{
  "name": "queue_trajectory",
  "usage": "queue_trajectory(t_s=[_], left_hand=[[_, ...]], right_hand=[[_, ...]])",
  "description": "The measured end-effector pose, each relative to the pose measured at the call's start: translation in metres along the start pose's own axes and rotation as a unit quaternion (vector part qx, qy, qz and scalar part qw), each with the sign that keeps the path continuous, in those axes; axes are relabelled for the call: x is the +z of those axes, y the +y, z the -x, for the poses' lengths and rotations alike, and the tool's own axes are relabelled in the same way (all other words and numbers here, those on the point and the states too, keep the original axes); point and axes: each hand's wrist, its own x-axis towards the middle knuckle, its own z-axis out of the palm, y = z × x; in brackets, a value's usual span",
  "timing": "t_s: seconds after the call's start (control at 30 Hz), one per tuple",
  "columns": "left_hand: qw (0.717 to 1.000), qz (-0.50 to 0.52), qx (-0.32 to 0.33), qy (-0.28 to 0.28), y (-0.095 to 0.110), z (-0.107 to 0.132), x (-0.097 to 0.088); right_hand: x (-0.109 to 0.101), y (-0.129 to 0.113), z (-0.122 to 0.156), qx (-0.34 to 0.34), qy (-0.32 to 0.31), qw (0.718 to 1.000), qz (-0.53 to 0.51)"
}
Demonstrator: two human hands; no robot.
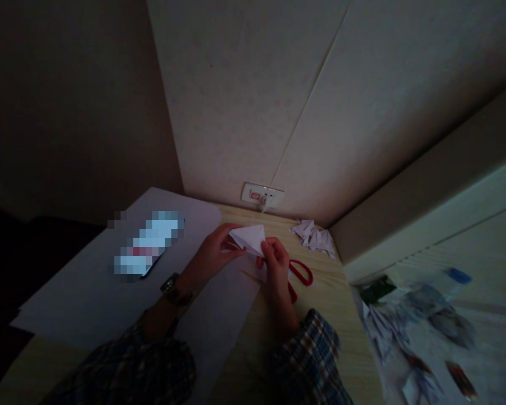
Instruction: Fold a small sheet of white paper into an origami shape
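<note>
A small white folded paper (251,237), roughly triangular, is held up between my two hands over the table. My left hand (215,247) grips its left end, the thumb below and the fingers partly behind it. At the lower right corner, my right hand (276,259) pinches the paper between thumb and fingers. Red-handled scissors (302,272) lie on the table beside my right hand, their blades hidden. White paper sheets (219,320) lie under my hands and forearms.
A phone (152,244) with a lit, blurred screen rests on large white sheets (80,292) at left. Folded paper pieces (314,237) lie at the table's back right corner. A wall socket (262,194) holds a plug. More folded papers (385,332) and a blue-capped bottle (457,275) are at right.
</note>
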Motion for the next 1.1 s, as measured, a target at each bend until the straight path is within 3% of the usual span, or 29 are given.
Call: queue_trajectory(t_s=[0.37,0.63,0.83,1.1], left_hand=[[0.998,-0.056,0.004,0.024,0.001,0.001,0.001],[0.997,-0.029,-0.072,-0.001,0.007,0.003,0.003],[0.995,-0.045,-0.084,-0.025,0.007,0.003,0.003],[0.992,0.002,-0.120,-0.030,0.011,0.002,0.003]], right_hand=[[-0.002,0.000,0.003,0.066,0.019,0.997,-0.027],[-0.002,-0.001,0.002,-0.002,0.007,1.000,-0.011],[-0.002,0.003,0.000,0.020,-0.020,0.999,-0.020],[-0.003,0.004,0.001,0.006,-0.009,1.000,-0.007]])
